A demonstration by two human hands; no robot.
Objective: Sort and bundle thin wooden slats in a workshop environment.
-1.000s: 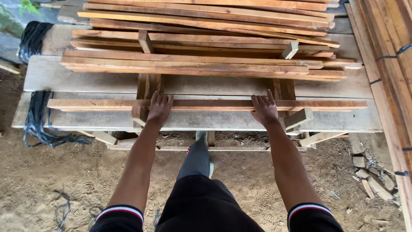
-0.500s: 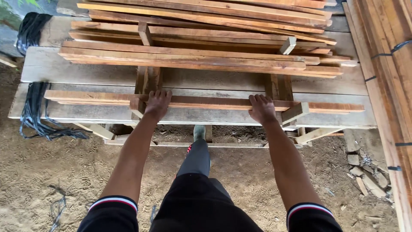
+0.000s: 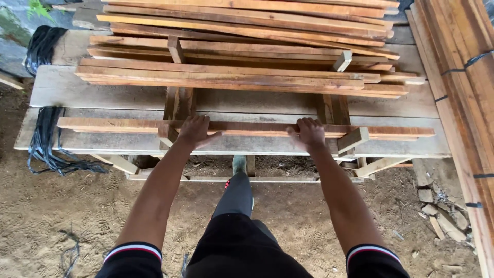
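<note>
Your left hand (image 3: 193,131) and right hand (image 3: 310,133) both lay flat on the long, thin, reddish-brown sawn wooden slat (image 3: 247,127), fingers spread over its top face and neither one clenched; whether the fingertips curled over the far edge, I could not tell. The slat lay crosswise on the wide, pale grey weathered planks (image 3: 103,141) that served as a counter, at their near edge, well clear of the stack of similar reddish slats (image 3: 231,77) farther back.

To handle a piece this long and slender well, you were wise to keep your hands wide apart and level, since thin sawn wood probably sags and twists when held close to the middle. Its rough, splintery faces called for pressure from the palms rather than sliding fingers.

Short upright wooden spacer blocks (image 3: 175,103) propped the stack. Black plastic strapping (image 3: 49,144) hung off the left end of the counter, and offcuts (image 3: 437,211) lay on the sandy ground at right.
</note>
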